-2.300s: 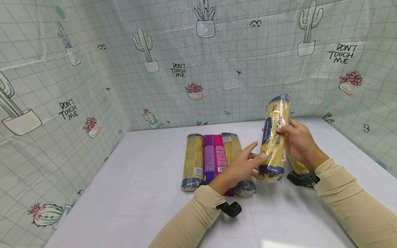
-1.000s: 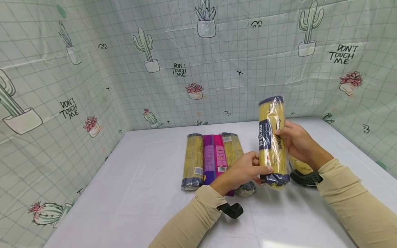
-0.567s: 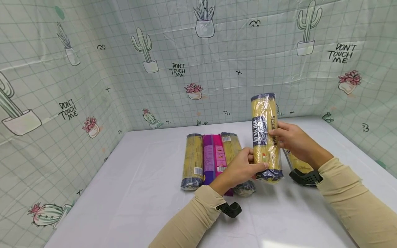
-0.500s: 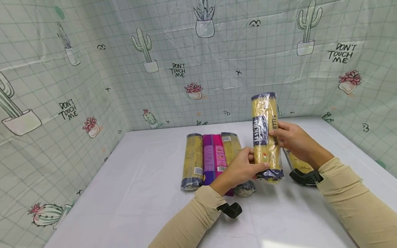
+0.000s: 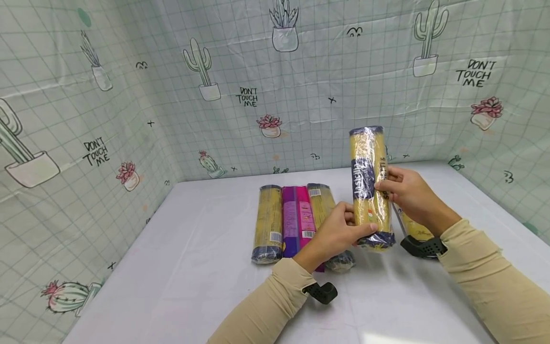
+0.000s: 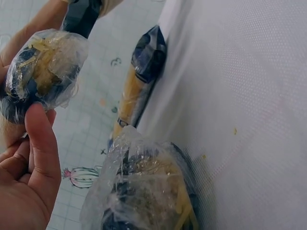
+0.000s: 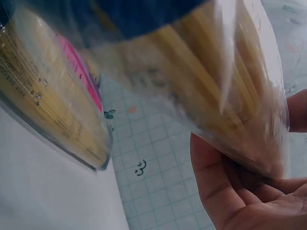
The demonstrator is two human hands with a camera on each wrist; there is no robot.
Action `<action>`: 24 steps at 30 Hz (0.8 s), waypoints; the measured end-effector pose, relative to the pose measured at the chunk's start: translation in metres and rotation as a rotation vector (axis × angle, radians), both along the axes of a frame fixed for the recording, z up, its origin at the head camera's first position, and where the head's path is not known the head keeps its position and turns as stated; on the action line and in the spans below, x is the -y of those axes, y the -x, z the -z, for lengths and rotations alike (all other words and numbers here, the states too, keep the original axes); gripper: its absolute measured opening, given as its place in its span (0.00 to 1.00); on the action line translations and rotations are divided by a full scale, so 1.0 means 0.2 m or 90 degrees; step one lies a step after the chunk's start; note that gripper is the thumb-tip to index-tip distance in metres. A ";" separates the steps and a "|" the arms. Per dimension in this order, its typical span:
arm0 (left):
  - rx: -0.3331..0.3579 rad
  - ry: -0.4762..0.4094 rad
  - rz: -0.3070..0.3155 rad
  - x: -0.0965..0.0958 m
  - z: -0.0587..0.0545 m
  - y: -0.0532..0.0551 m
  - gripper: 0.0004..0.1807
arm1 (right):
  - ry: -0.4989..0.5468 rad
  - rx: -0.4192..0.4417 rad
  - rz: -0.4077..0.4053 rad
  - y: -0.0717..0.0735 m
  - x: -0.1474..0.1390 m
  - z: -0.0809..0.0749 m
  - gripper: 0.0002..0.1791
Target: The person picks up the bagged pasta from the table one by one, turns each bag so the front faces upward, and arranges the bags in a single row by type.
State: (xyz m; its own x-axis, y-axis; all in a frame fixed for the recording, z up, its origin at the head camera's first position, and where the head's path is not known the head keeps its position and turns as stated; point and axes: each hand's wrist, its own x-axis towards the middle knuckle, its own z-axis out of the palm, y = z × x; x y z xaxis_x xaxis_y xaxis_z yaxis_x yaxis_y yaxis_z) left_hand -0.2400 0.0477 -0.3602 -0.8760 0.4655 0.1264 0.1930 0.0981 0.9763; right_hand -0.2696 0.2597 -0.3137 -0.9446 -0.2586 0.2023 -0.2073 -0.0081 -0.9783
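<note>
Above the white table [image 5: 193,267] — one spaghetti packet [image 5: 367,196], cylindrical, crinkled clear film over yellow strands, navy-banded ends. Since two seconds ago: shifted left, straighter, lettered navy label [image 5: 362,177] turned more fully into view. Left hand [image 5: 339,231], its fingers earlier spread, now grips the lower end, thumb in front; right hand [image 5: 409,193] pinches the side near mid-height. Lying side by side: two yellow tubes [image 5: 269,222] flanking one magenta-purple packet [image 5: 296,215] — three in the row. Behind the right hand, partly hidden: one further yellow packet [image 5: 415,230]. Black wrist cameras [image 5: 325,292]: two.
</note>
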 end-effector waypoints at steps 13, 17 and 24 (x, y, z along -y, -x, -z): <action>0.073 -0.016 0.079 0.01 -0.01 0.03 0.18 | 0.114 0.019 -0.009 0.01 0.01 0.01 0.27; 0.115 -0.019 0.147 0.03 -0.02 0.04 0.20 | 0.137 0.028 -0.014 0.01 0.00 0.02 0.31; 0.122 -0.003 0.220 0.04 -0.03 0.04 0.21 | 0.155 0.034 -0.033 0.01 -0.01 0.01 0.35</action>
State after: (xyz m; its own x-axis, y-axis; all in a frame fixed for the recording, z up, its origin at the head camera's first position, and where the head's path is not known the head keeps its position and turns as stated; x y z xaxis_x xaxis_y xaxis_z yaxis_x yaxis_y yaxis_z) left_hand -0.2489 0.0399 -0.3540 -0.6753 0.7373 -0.0213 0.0277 0.0543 0.9981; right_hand -0.2724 0.2616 -0.3161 -0.9425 -0.2561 0.2148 -0.1489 -0.2539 -0.9557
